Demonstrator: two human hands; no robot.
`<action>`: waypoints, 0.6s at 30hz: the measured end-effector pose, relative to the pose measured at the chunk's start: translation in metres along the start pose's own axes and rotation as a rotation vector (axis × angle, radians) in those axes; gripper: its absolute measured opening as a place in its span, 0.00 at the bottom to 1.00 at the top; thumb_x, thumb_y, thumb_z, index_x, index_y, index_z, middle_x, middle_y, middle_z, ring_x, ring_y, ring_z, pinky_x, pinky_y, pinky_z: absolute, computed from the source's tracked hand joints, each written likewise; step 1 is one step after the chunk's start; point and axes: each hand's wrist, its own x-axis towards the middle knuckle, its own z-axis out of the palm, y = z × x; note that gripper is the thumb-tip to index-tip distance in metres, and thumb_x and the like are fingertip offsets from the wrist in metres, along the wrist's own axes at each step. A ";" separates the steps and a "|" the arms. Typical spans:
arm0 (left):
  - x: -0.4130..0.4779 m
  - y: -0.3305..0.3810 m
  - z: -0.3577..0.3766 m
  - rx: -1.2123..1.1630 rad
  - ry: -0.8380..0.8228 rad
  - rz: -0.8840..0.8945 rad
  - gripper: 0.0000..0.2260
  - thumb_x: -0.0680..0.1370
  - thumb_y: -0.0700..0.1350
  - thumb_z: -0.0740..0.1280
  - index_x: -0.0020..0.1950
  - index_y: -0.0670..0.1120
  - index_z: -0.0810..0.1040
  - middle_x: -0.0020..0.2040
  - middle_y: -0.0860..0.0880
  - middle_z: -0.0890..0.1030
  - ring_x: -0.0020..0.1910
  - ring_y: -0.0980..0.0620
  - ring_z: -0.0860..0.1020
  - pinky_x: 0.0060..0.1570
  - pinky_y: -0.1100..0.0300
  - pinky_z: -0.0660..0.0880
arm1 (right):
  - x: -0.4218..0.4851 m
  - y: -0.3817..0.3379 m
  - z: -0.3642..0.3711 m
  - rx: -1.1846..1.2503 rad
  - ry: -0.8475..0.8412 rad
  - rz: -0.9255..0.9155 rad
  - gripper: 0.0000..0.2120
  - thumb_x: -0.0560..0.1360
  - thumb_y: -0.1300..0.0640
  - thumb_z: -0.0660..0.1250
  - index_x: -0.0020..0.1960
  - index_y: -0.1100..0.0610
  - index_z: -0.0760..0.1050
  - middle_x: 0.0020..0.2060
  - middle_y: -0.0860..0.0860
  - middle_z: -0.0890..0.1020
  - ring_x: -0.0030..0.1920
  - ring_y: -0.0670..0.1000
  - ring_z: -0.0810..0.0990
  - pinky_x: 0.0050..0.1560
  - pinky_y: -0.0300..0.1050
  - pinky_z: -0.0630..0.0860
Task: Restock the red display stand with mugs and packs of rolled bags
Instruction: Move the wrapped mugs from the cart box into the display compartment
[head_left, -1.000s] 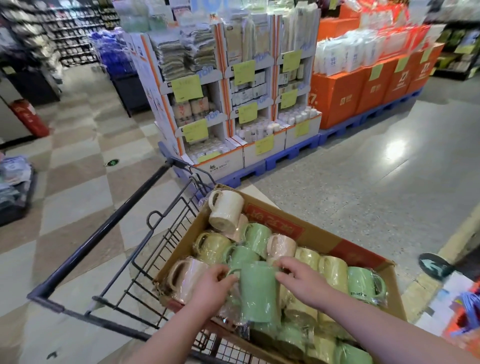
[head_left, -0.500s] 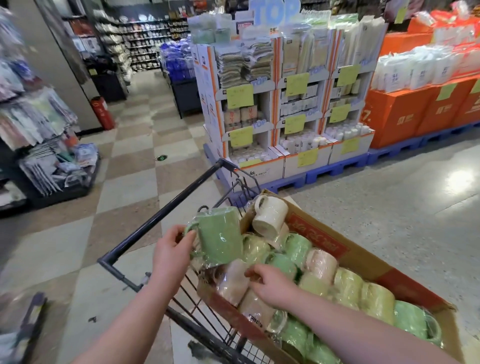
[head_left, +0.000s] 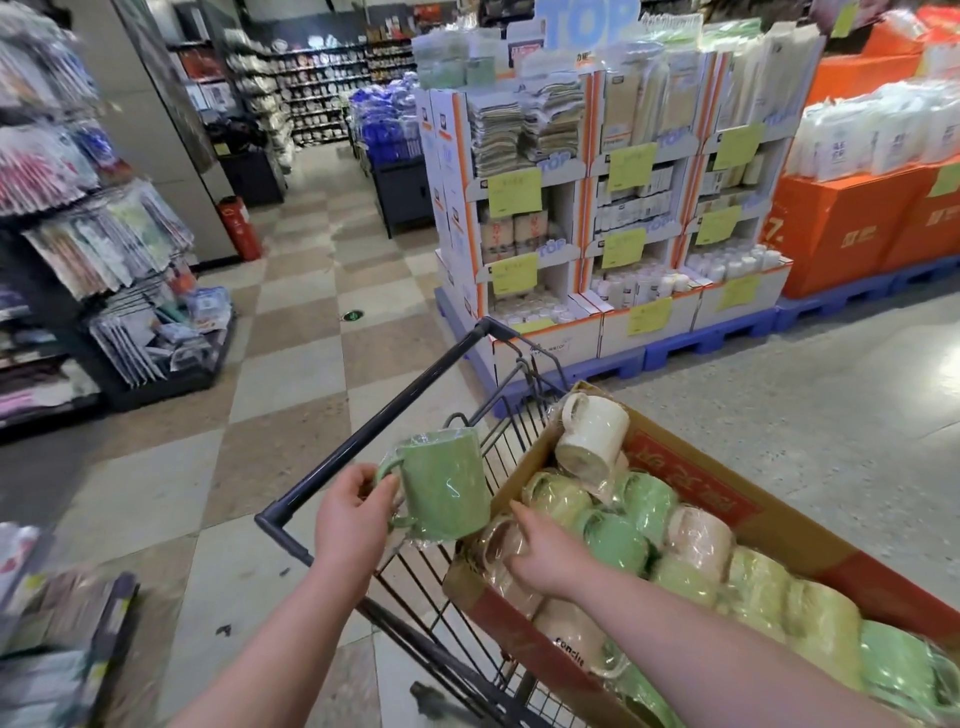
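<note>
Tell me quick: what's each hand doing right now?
Left hand: holds the green mug by its handle.
Right hand: touches a pink mug; grip cannot be told.

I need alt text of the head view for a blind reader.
A person's left hand holds a wrapped green mug by its handle above a cart, while the right hand rests on a pinkish mug in a cardboard box of mugs.

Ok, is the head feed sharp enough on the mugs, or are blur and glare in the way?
Head view: the plastic-wrapped green ceramic mug in the left hand is sharp; wrap on the mugs in the brown cardboard box glints faintly; the lower-left packet rack is blurred; the wide angle bows the edge shelving.
</note>
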 end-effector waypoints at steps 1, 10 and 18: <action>0.002 -0.002 -0.001 0.008 -0.003 -0.001 0.04 0.79 0.44 0.65 0.44 0.48 0.76 0.41 0.41 0.79 0.37 0.46 0.75 0.45 0.43 0.77 | 0.000 -0.001 0.003 -0.013 -0.011 0.004 0.36 0.77 0.55 0.64 0.79 0.51 0.48 0.78 0.50 0.53 0.75 0.54 0.60 0.71 0.47 0.61; 0.020 -0.010 -0.001 0.050 -0.084 0.034 0.04 0.78 0.45 0.66 0.42 0.49 0.75 0.44 0.39 0.80 0.45 0.37 0.79 0.45 0.40 0.76 | -0.007 0.003 0.004 0.007 0.078 0.169 0.33 0.73 0.31 0.57 0.72 0.48 0.64 0.68 0.52 0.64 0.59 0.53 0.77 0.58 0.46 0.76; 0.035 -0.011 0.009 0.013 -0.172 0.051 0.04 0.77 0.46 0.66 0.43 0.49 0.76 0.44 0.41 0.81 0.46 0.38 0.80 0.49 0.40 0.77 | -0.010 0.007 0.015 0.235 0.252 0.411 0.30 0.72 0.49 0.71 0.69 0.57 0.63 0.63 0.54 0.71 0.52 0.52 0.77 0.50 0.44 0.75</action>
